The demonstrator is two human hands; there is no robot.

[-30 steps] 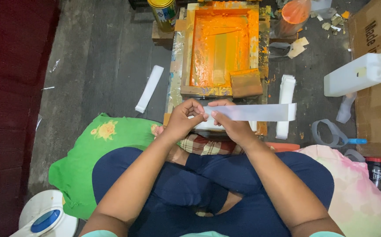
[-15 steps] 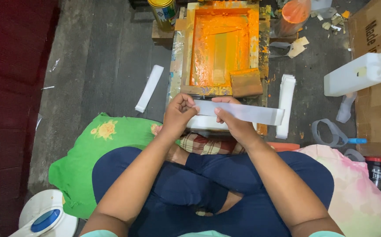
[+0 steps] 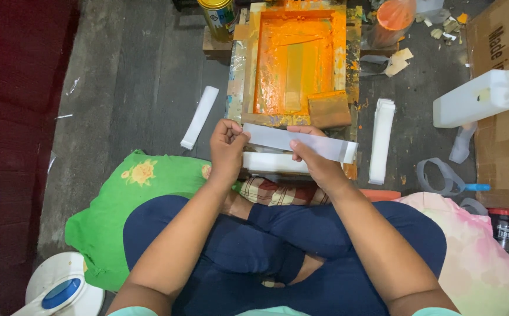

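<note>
I sit cross-legged on the floor and hold a long white strip [image 3: 316,143] in front of me. My left hand [image 3: 226,149] pinches its left end. My right hand [image 3: 313,158] grips it near the middle, thumb on top. Under the strip lies another white strip [image 3: 275,163], at the near edge of a wooden screen-printing frame [image 3: 238,64] coated in orange ink. A brown squeegee block [image 3: 329,109] rests on the frame's near right corner.
A stack of white strips [image 3: 381,140] lies right of the frame, a single strip [image 3: 199,116] to its left. A white plastic jug [image 3: 477,98] and cardboard box [image 3: 500,76] stand at right. A yellow can [image 3: 218,17] sits at the back, a green cloth [image 3: 131,199] by my left knee.
My hands have slid the strip leftward and tilted it, so its right end, which stuck out far to the right, now sits closer in. My left hand has opened slightly on the left end.
</note>
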